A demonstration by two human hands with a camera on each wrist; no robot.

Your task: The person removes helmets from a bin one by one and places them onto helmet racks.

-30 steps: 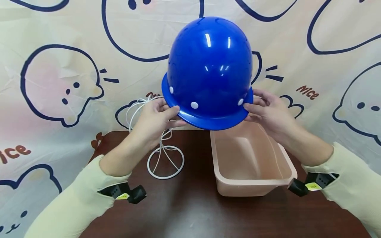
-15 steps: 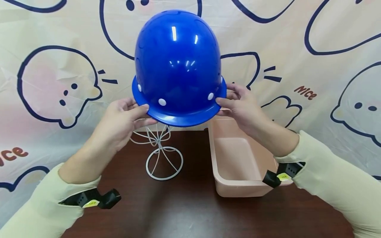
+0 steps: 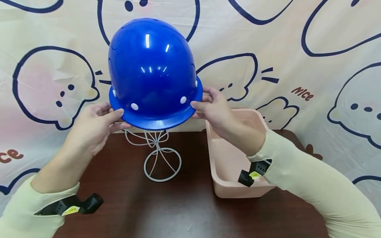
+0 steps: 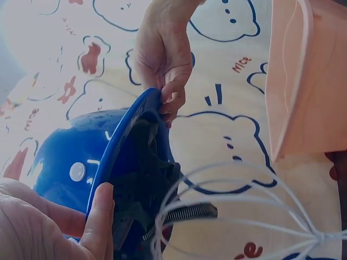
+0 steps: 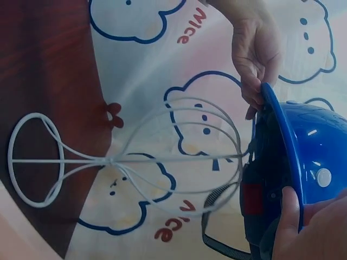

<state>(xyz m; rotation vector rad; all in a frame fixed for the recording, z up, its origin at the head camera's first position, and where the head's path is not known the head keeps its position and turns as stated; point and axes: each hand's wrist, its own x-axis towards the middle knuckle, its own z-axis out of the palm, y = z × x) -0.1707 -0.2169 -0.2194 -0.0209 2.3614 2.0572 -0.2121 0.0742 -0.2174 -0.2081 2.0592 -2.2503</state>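
A glossy blue hard hat [image 3: 151,76] with white round studs is held up by its brim, dome upward. My left hand [image 3: 92,124] pinches the brim at the left, thumb on top; my right hand [image 3: 215,109] pinches it at the right. Below the hat stands a white wire hat stand [image 3: 157,142] with a ring base. In the right wrist view, the rounded wire top of the stand [image 5: 184,157] reaches the open underside of the hat. Dark inner lining and a hanging chin strap [image 4: 190,212] show in the left wrist view. In the head view the hat hides most of the stand's top.
A pink plastic bin [image 3: 220,158] stands on the dark wooden table [image 3: 178,215], right of the stand and under my right forearm. Behind the table hangs a cloth [image 3: 282,36] printed with cartoon animals.
Both hands have carried the hard hat leftward from above the bin side to over the stand. It dips slightly since half a second ago.
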